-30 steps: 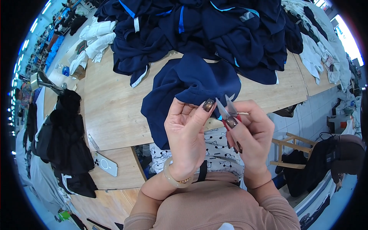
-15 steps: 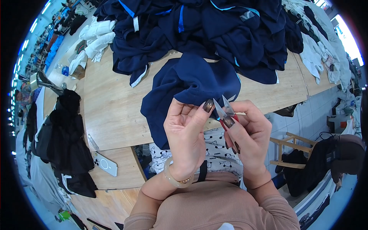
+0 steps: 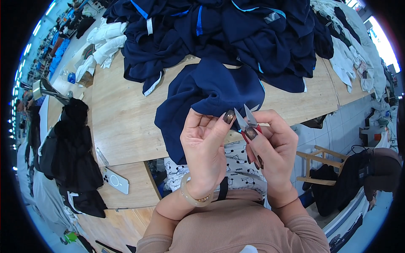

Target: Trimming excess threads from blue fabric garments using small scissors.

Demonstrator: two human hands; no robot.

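Note:
Between thumb and fingers, my left hand (image 3: 206, 145) pinches the edge of a navy blue garment (image 3: 202, 86), which drapes over the table's near edge. My right hand (image 3: 272, 145) is closed around small red-handled thread snips (image 3: 246, 119). The two pointed blades stand apart, tips upward, right beside my left thumb and close to the fabric edge. Any thread between the blades is too small to make out. Part of the garment hangs down left of my left wrist.
A large heap of navy garments (image 3: 253, 46) covers the far side of the wooden table (image 3: 122, 126). At the left lie a phone (image 3: 116, 180) and black cloth (image 3: 71, 156). White cloth (image 3: 107, 40) sits far left. A wooden stool (image 3: 320, 166) stands on the right.
Almost nothing differs. My right hand and the snips have shifted very slightly; my left hand keeps its pinch on the garment.

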